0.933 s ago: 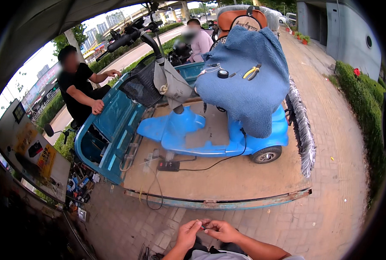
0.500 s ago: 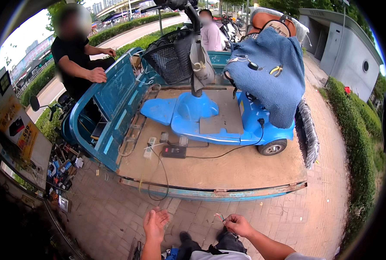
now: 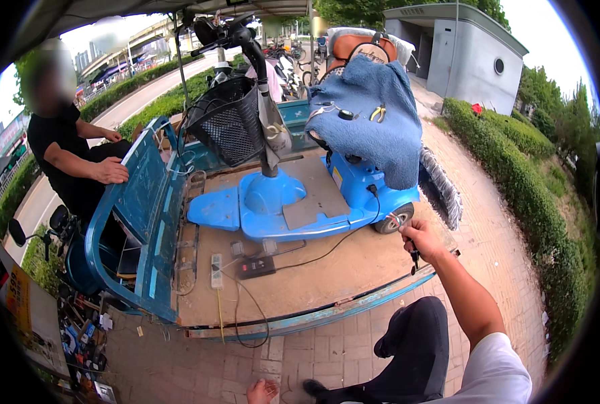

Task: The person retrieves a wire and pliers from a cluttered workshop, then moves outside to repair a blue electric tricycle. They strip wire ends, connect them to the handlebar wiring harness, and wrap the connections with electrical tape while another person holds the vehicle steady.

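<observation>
"Right hand (image 3: pixel 421 241) has swung up and out since the earlier frame, from below the cart's (image 3: pixel 327 283) near edge to about half past three. Left hand (image 3: pixel 263 392) has dropped to six o'clock, at the bottom of the view."

"What's in them?"

"One bunch of thin wires (image 3: pixel 394 216), pinched tightly in the right hand, the ends poking out toward ten o'clock. They show against the scooter's rear wheel (image 3: pixel 386 224). One dark piece (image 3: pixel 414 261) shows just under the fist; I can't make out what it is."

"And the left?"

"Too cut off and blurred; I can't tell its grip."

"Anything else changed?"

"One bent leg (image 3: pixel 417 343) now fills much of five o'clock."

"Count the rest."

"One blue scooter (image 3: pixel 269 195) in the middle, with one black basket (image 3: pixel 226 128) toward half past ten. One blue cloth (image 3: pixel 374 145) at half past one, draped over the seat, and on it one roll of tape (image 3: pixel 345 115) and one pair of pliers (image 3: pixel 378 113), as before."

"Down on the boards?"

"One black box (image 3: pixel 256 267) at seven, one power strip (image 3: pixel 216 273) just beside it, toward eight."

"Who's at half past nine?"

"One person in black (image 3: pixel 64 138), one hand still on the cart's side."
</observation>
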`<state>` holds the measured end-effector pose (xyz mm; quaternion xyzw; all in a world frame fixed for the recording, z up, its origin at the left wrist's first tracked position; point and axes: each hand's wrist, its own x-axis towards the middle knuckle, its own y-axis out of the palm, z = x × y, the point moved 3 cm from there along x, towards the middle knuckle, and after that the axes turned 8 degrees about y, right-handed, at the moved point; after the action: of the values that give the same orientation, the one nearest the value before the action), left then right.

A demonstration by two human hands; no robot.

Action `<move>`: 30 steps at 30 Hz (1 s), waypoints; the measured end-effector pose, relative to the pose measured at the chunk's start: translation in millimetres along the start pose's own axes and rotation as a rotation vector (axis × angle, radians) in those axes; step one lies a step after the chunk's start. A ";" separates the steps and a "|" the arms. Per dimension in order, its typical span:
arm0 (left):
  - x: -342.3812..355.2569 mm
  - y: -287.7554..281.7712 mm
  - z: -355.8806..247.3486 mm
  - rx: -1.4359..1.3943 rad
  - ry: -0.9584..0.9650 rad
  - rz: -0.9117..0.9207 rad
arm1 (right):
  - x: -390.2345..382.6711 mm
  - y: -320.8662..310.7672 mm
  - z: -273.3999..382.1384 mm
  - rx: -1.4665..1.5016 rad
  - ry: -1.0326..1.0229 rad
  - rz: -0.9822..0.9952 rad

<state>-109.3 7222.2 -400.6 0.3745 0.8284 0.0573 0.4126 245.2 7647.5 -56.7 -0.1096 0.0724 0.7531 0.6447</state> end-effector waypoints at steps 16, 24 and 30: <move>26.9 300.0 -294.1 0.386 0.641 0.353 | 41.2 131.0 9.3 0.408 -0.012 0.423; -68.9 531.1 -561.4 0.806 2.197 0.052 | 19.8 174.6 -15.1 0.638 0.219 0.761; 3.6 629.3 -656.4 1.180 2.250 0.052 | 92.6 151.7 -69.8 0.446 0.333 0.672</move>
<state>-226.9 7813.7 279.9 0.2614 0.6123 -0.0257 -0.7458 87.1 7694.5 -152.9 -0.0580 0.3682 0.8590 0.3510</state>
